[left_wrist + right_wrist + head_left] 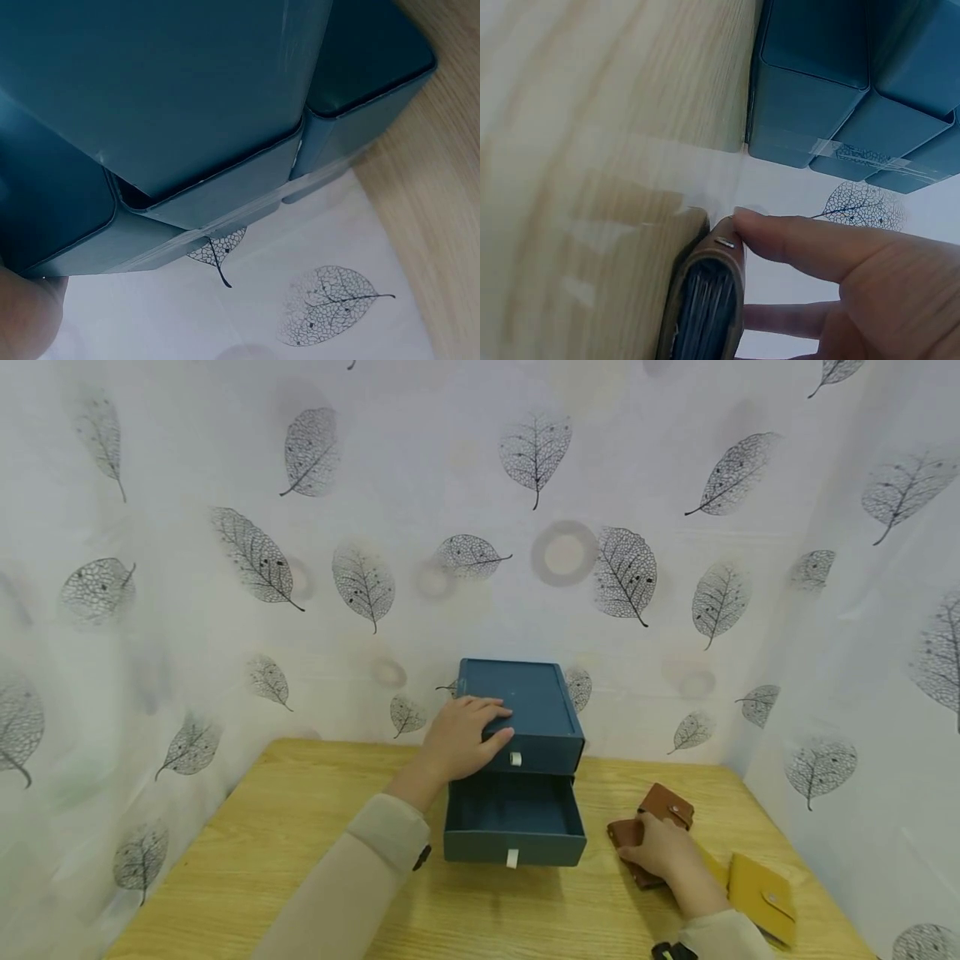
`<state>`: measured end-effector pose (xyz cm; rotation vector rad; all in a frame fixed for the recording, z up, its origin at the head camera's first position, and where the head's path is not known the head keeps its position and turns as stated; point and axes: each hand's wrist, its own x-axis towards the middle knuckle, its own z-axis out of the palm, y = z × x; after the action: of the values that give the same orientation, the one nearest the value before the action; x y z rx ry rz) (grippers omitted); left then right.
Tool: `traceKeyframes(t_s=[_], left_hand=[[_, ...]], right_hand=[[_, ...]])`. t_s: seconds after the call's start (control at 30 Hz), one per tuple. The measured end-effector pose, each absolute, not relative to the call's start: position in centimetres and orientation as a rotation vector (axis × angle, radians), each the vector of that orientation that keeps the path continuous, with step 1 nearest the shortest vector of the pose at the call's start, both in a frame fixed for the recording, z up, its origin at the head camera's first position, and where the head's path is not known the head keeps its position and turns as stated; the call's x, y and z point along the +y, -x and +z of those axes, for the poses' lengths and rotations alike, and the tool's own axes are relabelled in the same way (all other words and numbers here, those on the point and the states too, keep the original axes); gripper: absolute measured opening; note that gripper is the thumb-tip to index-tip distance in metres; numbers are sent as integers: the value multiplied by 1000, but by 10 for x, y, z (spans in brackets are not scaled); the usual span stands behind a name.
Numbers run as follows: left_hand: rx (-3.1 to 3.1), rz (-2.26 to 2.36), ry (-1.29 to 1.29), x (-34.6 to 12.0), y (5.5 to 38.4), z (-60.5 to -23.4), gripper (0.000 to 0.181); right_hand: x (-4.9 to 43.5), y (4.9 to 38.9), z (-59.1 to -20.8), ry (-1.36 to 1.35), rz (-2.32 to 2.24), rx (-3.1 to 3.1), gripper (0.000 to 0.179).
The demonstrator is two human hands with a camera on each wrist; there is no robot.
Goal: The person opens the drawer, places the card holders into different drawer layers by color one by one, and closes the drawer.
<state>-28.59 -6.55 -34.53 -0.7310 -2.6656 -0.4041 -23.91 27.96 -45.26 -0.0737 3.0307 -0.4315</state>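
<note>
A dark blue drawer unit (517, 693) stands on the table, its middle drawer (514, 847) pulled out; nothing shows on the visible drawer floor. My left hand (467, 739) rests on the unit's top, fingers spread over the front left corner, thumb near the top drawer's pull tab (515, 758). On the right, my right hand (663, 847) pinches a brown snap card holder (731, 259) lying on the table, its clear sleeves showing in the right wrist view. A second brown card holder (666, 804) lies just behind. In the left wrist view, the drawers' sides (217, 187) fill the upper part.
A yellow card holder (761, 897) with a snap strap lies right of my right forearm, beside another yellow piece (711, 864) partly hidden by that arm. The wooden table (300, 843) meets a leaf-printed curtain (420, 460) at the back and sides.
</note>
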Motion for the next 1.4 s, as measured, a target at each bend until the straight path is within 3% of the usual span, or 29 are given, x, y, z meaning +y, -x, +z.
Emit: traceKeyframes(t_s=[0.73,1.4], left_hand=[[-2662,-401,742,-65,286,-344,45],[-2651,-421,753,-65,280,-338,43]], right_hand=[[276,240,-454,98,-418,2979,85],[279,244,-458,154,-612,2976,80]])
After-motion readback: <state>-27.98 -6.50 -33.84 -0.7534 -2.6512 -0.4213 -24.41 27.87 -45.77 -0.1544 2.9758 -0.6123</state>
